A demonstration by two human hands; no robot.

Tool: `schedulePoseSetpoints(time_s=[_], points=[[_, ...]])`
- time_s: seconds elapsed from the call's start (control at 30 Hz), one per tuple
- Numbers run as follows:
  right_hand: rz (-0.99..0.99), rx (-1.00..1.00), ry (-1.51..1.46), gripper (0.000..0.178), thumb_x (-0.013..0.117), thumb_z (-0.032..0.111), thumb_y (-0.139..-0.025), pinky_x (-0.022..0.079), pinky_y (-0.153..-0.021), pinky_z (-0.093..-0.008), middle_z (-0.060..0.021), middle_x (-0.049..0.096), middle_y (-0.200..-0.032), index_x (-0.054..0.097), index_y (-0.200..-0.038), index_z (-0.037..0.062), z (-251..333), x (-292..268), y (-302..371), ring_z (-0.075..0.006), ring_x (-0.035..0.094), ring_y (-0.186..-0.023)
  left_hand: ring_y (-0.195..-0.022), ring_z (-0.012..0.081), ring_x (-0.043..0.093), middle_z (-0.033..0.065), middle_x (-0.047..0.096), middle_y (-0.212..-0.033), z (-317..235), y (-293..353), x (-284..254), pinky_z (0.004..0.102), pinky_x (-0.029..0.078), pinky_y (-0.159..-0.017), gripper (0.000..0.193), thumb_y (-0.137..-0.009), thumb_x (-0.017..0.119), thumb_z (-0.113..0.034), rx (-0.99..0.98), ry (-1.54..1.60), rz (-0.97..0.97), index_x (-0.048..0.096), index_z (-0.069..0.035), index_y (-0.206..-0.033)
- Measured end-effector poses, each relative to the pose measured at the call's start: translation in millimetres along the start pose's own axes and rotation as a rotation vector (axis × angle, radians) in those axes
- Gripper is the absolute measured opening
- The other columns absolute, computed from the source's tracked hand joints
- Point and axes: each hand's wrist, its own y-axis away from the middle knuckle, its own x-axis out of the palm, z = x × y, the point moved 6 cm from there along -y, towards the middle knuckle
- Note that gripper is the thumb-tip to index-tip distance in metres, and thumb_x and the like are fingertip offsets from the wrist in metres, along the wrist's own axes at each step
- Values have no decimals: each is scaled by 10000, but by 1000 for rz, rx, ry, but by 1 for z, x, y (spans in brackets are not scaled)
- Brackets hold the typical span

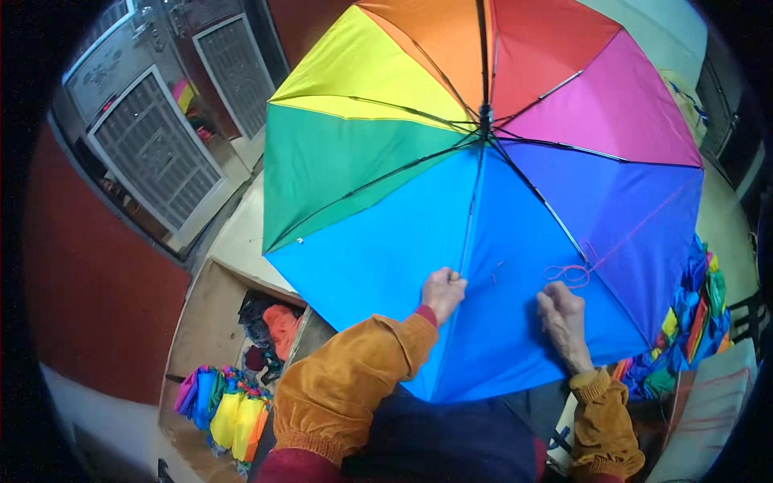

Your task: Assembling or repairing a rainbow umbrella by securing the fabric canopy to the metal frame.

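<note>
An opened rainbow umbrella (pixel 386 233) fills the middle, its inner side, black ribs and shaft (pixel 484 56) facing me. On the blue panel, my left hand (pixel 444 295) is closed in a pinch round a thin umbrella rib (pixel 471 205). My right hand (pixel 562 315) is curled closed over the same blue cloth, farther right; whatever its fingers hold is hidden. Just above it lies a loose loop of pink thread (pixel 569 276), which trails up across the purple panel. A small dark mark or thread bit (pixel 497 272) shows between the hands.
At lower left, an open wooden box or drawer (pixel 197 322) holds dark and red cloth. Folded multicoloured umbrellas (pixel 233 410) bunch beside it, and more colourful folded fabric (pixel 696 310) hangs at right. Metal grille doors (pixel 157 149) stand at upper left by a red wall (pixel 88 282).
</note>
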Motion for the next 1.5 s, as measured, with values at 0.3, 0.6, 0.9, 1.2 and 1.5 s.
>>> schedulePoseSetpoints(time_s=[0.3, 0.6, 0.9, 1.2, 1.5], points=[[-32, -144, 228, 116, 555, 122, -850, 386, -441, -258, -42, 523, -560, 546, -809, 14, 16, 1, -1, -98, 479, -482, -475, 52, 424, 46, 564, -664, -9, 18, 6, 199, 304, -365, 68, -796, 594, -82, -259, 501, 278, 540, -64, -835], [448, -162, 402, 112, 561, 97, -794, 386, -463, -358, -153, 513, -567, 559, -775, -13, 36, 55, -34, -230, 500, -475, -477, 63, 429, 85, 559, -684, -1, 8, 11, 196, 289, -353, 42, -799, 525, -34, -385, 506, 375, 532, -32, -840], [313, -260, 634, 63, 519, 43, -709, 426, -534, -474, -226, 559, -641, 522, -678, -12, 3, 122, -50, -406, 557, -607, -472, 74, 433, 136, 570, -717, 4, 12, 3, 205, 289, -351, 65, -797, 488, -31, -385, 707, 200, 520, 3, -841], [390, -295, 536, 21, 509, 23, -660, 433, -561, -485, -208, 552, -627, 515, -668, 5, 7, 121, -41, -394, 558, -624, -510, 101, 451, 133, 536, -670, 1, 16, -1, 219, 293, -381, 127, -777, 505, -36, -422, 787, 206, 518, 37, -880], [374, -261, 584, 35, 508, 21, -650, 431, -574, -481, -209, 556, -669, 516, -670, -8, 5, 119, -42, -389, 562, -657, -513, 90, 434, 163, 557, -773, 1, 15, 1, 203, 318, -398, 173, -824, 501, -47, -410, 808, 250, 472, 55, -961]])
